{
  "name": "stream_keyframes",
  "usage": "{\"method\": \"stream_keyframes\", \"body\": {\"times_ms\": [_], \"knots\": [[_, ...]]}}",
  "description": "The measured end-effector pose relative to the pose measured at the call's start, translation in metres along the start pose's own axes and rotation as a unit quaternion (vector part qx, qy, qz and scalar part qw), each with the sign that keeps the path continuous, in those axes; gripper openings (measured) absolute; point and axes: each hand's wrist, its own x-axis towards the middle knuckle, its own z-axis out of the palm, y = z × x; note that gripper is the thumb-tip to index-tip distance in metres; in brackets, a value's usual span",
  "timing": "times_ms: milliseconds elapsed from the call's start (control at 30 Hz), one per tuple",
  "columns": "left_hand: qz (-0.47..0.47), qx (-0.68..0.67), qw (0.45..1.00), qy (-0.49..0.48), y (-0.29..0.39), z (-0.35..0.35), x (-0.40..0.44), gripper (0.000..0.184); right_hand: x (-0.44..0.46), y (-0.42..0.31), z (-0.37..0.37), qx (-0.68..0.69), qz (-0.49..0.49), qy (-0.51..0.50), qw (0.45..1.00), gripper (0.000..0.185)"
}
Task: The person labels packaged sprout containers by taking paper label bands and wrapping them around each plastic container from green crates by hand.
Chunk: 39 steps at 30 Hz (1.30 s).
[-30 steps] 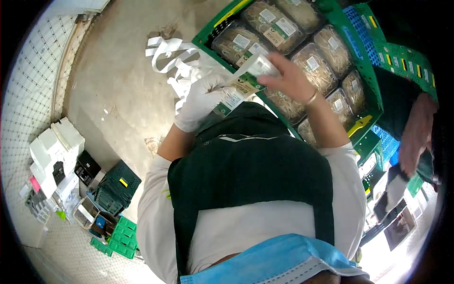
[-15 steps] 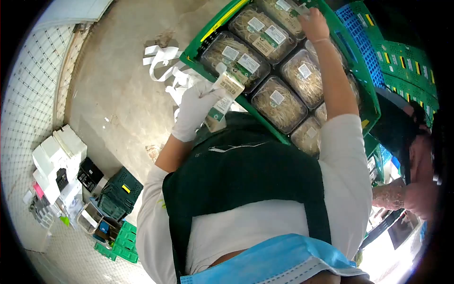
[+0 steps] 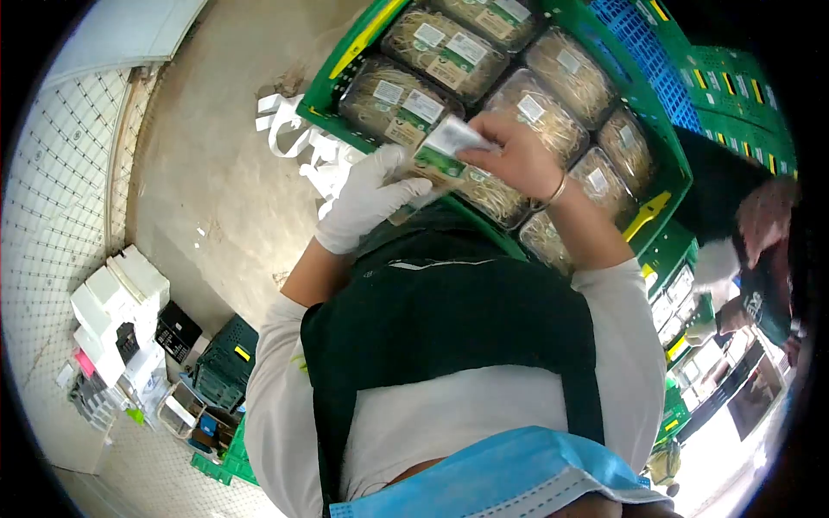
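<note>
My left hand (image 3: 358, 203), in a white glove, is closed around a stack of printed label strips (image 3: 413, 210) in front of my apron. My bare right hand (image 3: 518, 160) pinches a glossy white-and-green label strip (image 3: 453, 138) at the top of that stack; I cannot tell if it is separate from the others. Beyond the hands, a green crate (image 3: 669, 186) holds several clear-lidded packs of pale sprouts. A pack at the left (image 3: 367, 99) and another beside it (image 3: 423, 43) carry green-and-kraft labels. The nearest pack (image 3: 492, 198) is partly hidden by my right hand.
White strips of backing paper (image 3: 324, 164) lie on the floor left of the crate. Stacked green crates (image 3: 734, 95) and a blue crate (image 3: 643, 52) stand at the right. Another person's arm (image 3: 767, 220) shows at the right edge. White boxes (image 3: 117, 298) stand lower left.
My right hand has come back from a far pack to the strips at my left hand. The crate appears shifted left in view, and the other person has moved.
</note>
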Motion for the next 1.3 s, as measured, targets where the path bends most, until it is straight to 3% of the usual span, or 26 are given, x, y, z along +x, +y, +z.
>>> {"method": "stream_keyframes", "body": {"times_ms": [33,100,167,233,300,333,400,500,567,600,700,733,767,800,833,867,933,1000,1033,1133,1167,1200,1267,1300], "knots": [[0.093,0.017,0.994,0.049,-0.002,0.012,0.008,0.032,-0.01,-0.009,0.001,0.037,0.015,-0.009,0.999,0.016],[0.07,-0.118,0.99,0.041,0.012,0.036,0.014,0.022,-0.029,-0.006,0.011,0.034,-0.026,0.059,0.997,0.017],[0.043,-0.086,0.994,0.05,0.011,0.052,0.02,0.02,-0.046,0.0,0.015,0.008,-0.028,0.158,0.987,0.014],[-0.053,0.049,0.994,0.078,0.001,0.066,0.028,0.016,-0.06,0.006,0.004,-0.023,-0.011,0.182,0.983,0.013],[-0.015,0.077,0.995,0.058,-0.002,0.081,0.032,0.015,-0.069,0.028,-0.015,-0.088,0.024,0.248,0.965,0.012],[0.022,0.104,0.993,0.041,-0.005,0.087,0.033,0.015,-0.066,0.047,-0.041,-0.163,0.047,0.3,0.939,0.015],[0.011,0.069,0.997,0.034,-0.021,0.087,0.037,0.014,-0.051,0.09,-0.106,-0.275,0.158,0.298,0.9,0.032],[-0.039,0.064,0.996,0.054,-0.041,0.075,0.034,0.01,-0.023,0.178,-0.137,-0.303,0.13,0.344,0.879,0.043],[-0.056,0.007,0.997,0.062,-0.029,0.08,0.023,0.01,-0.011,0.223,-0.13,-0.479,0.123,0.333,0.803,0.048],[-0.071,-0.049,0.994,0.063,-0.025,0.081,0.018,0.009,-0.012,0.217,-0.127,-0.476,0.121,0.331,0.805,0.048],[-0.068,-0.095,0.992,0.056,-0.027,0.086,0.01,0.015,-0.022,0.177,-0.11,-0.612,0.167,0.422,0.648,0.053],[-0.054,-0.13,0.989,0.049,-0.022,0.09,0.009,0.019,-0.027,0.16,-0.106,-0.611,0.168,0.425,0.646,0.053],[-0.03,-0.114,0.992,0.043,-0.019,0.093,0.008,0.024,-0.036,0.142,-0.097,-0.431,0.183,0.374,0.8,0.054],[-0.03,-0.115,0.992,0.042,-0.02,0.094,0.008,0.024,-0.047,0.12,-0.084,-0.226,0.186,0.3,0.908,0.055],[-0.006,-0.116,0.992,0.039,-0.023,0.095,0.007,0.026,-0.06,0.096,-0.065,-0.028,0.102,0.193,0.976,0.051],[0.017,-0.115,0.993,0.034,-0.026,0.094,0.008,0.027,-0.073,0.073,-0.045,0.172,0.011,0.076,0.982,0.047],[0.006,-0.067,0.998,-0.005,-0.032,0.081,0.008,0.028,-0.091,0.035,-0.026,-0.007,-0.092,0.082,0.992,0.034],[0.121,0.179,0.976,-0.012,-0.029,0.078,0.008,0.025,-0.101,0.025,-0.014,-0.026,-0.045,0.072,0.996,0.023],[0.152,-0.062,0.986,0.029,-0.011,0.105,0.006,0.023,-0.107,0.017,-0.004,0.036,-0.021,0.092,0.995,0.018],[0.073,0.051,0.994,0.057,-0.019,0.106,0.003,0.009,-0.116,0.023,0.019,-0.016,-0.012,0.217,0.976,0.018],[0.037,-0.015,0.997,0.068,-0.014,0.111,0.004,0.015,-0.115,0.027,0.012,-0.089,-0.051,0.248,0.963,0.017],[0.011,0.077,0.996,0.038,-0.014,0.106,0.002,0.013,-0.111,0.034,-0.003,-0.16,-0.09,0.277,0.943,0.016],[0.039,-0.023,0.999,-0.001,-0.026,0.099,0.0,0.013,-0.098,0.038,-0.049,-0.181,0.074,0.307,0.931,0.022],[0.023,0.006,1.0,-0.007,-0.023,0.089,-0.004,0.012,-0.089,0.069,-0.064,-0.258,0.05,0.32,0.91,0.027]]}}
